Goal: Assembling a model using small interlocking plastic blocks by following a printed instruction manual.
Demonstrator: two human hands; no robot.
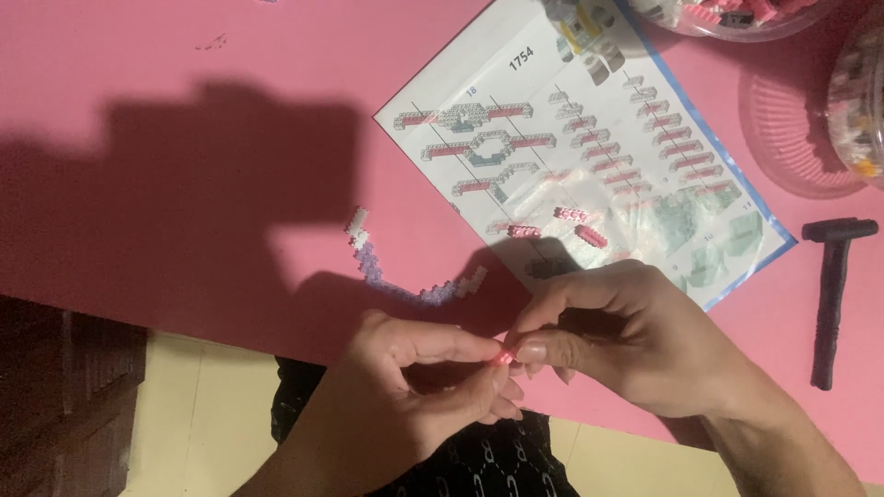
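- Pink table (pixel 184 55): fills most of the view; its near edge runs along the bottom, w/ dark shadows cast across the left half.
- Instruction sheet (pixel 589 147): lies at an angle toward the far right of the table, blue-edged, printed w/ build diagrams.
- Clear plastic containers (pixel 810 101): at the far right corner, holding small bricks; details too blurred to tell.
- Black hammer-shaped tool (pixel 831 294): near the right edge, well apart from the sheet.
- Right hand (pixel 635 345) and left hand (pixel 414 387): meet at the near edge, fingertips pressed together and clamped on a tiny pink brick piece (pixel 504 357) between them.
- Curved lilac-and-white brick strip (pixel 405 281): lies on the table just beyond the hands, near the sheet's near-left corner.
- Loose pink bricks (pixel 575 225): several rest on the sheet's near part, under a bit of clear wrap.
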